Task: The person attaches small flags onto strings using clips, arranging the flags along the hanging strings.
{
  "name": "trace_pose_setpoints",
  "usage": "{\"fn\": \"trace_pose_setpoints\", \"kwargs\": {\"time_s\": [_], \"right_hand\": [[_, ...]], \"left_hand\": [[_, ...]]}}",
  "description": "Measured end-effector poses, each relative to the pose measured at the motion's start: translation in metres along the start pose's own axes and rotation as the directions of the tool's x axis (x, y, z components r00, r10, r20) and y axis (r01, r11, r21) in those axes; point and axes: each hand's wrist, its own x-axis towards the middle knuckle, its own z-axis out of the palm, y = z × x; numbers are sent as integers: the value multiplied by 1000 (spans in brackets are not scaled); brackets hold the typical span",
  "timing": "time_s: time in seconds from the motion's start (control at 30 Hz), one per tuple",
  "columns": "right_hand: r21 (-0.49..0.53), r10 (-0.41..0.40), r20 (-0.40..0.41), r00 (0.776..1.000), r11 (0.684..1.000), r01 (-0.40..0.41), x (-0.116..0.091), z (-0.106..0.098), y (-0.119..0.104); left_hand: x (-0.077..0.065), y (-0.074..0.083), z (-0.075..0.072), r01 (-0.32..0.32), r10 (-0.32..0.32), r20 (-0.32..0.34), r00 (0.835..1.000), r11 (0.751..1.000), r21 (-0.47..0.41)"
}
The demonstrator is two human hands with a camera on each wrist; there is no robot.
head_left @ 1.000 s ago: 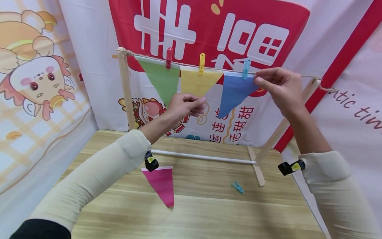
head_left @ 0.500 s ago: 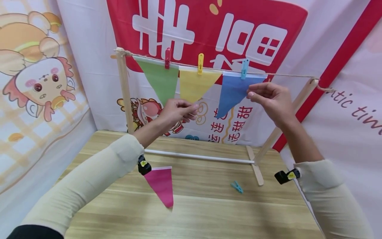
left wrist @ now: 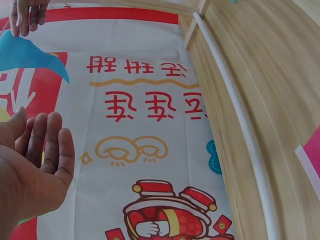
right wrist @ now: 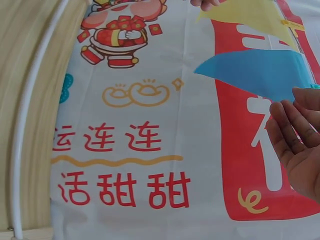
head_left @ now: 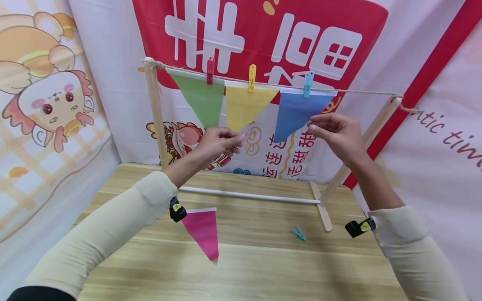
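Low on the tabletop (head_left: 271, 267), nearest us, a pink pennant (head_left: 203, 232) lies point toward us. The left hand (head_left: 218, 144) holds nothing, fingers loosely extended. The right hand (head_left: 339, 133), nearer the blue pennant (head_left: 297, 109), shows relaxed, empty fingers; contact we cannot confirm. The blue pennant, plain, white-topped, hangs just up and left of them, long axis downward, clipped to the cord (head_left: 365, 92).

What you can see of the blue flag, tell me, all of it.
The blue flag is a triangle of thin, matte, fabric-like material with a white band along its top edge. It hangs point down from the twine, to the right of the yellow flag in the head view. A light-blue clothespin clamps it near mid-top. The wrist views show it bowed. The right grip is beside its slanted edge; whether they touch is unclear.
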Motion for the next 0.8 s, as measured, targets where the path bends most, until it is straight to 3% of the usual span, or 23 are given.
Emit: {"fn": "trace_pose_setpoints", "kwargs": {"time_s": [0.8], "right_hand": [[-80,58,152,987,996,-46,-22,20,38]], "left_hand": [[-9,-38,-14,48,-48,-6,999,996,74]]}}
